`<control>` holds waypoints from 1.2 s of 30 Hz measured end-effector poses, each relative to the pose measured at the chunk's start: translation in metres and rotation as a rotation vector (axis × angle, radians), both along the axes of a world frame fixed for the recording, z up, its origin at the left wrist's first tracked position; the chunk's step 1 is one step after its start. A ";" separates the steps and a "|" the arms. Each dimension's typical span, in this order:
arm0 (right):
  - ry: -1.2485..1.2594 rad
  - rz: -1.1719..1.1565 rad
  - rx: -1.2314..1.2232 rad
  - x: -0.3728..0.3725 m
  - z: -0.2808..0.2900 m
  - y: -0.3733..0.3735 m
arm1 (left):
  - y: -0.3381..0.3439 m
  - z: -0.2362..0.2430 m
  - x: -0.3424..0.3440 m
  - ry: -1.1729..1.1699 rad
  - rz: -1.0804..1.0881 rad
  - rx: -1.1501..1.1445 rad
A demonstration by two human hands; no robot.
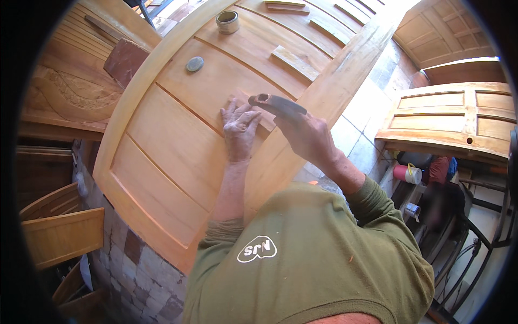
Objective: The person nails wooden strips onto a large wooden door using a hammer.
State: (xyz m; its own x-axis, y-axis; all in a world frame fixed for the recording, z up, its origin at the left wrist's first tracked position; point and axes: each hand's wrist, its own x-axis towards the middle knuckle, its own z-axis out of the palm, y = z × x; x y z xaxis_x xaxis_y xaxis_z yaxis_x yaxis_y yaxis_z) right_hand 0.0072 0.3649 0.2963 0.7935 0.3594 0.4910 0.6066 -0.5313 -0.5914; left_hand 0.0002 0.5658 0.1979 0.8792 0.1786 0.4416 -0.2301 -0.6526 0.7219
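A large pale wooden panel door (178,102) with a curved edge lies in front of me. My left hand (239,129) rests on it, fingers spread at the edge of a short flat wood strip (266,122). My thumb lies close to the index finger; whether something small sits between them I cannot tell. My right hand (310,137) is closed around a dark grey, curved tool (280,105) with a blunt end. The tool is above the strip, just right of my left fingers. Its exact kind is not clear, and the hand hides part of it.
A tape roll (227,22) and a round grey disc (195,64) lie on the door. Loose wood strips (295,62) are farther along it. Another panelled door (450,110) stands at right, above a pink-and-white container (407,174). Carved wood panels (70,97) lean at left.
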 end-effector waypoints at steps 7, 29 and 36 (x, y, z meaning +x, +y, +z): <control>0.086 0.042 -0.257 0.006 -0.023 -0.001 | 0.000 0.001 0.003 0.004 -0.019 -0.044; 0.833 -0.279 0.711 0.015 -0.057 -0.046 | 0.027 -0.007 0.034 0.009 0.249 0.346; 0.881 -0.239 0.795 0.020 -0.062 -0.044 | 0.029 -0.006 0.032 0.038 0.272 0.339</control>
